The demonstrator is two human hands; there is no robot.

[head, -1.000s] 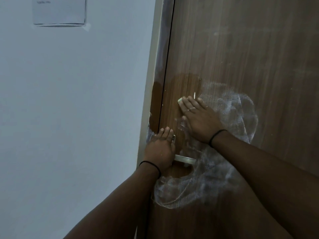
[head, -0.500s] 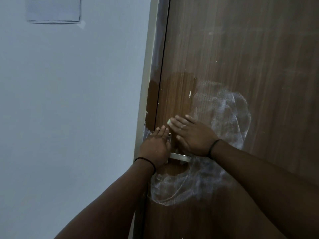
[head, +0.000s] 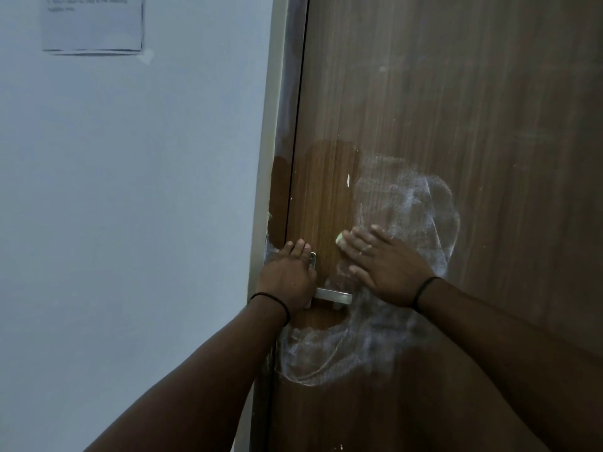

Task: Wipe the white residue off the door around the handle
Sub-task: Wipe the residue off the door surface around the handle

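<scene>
1. A plain, pale blue-grey painted wall [head: 130,207] fills the space to the left of the left hand [head: 287,278].
2. A white sheet of paper [head: 93,24] with blurred, unreadable print is stuck high on that wall, well above and left of the hand.
3. A narrow pale grey frame strip [head: 272,125] runs upright just above the hand.
4. The light is dim and even.

Brown wooden door [head: 456,93]: white residue [head: 417,216] smeared around metal handle [head: 334,295]; darker wiped patch above handle.
</scene>
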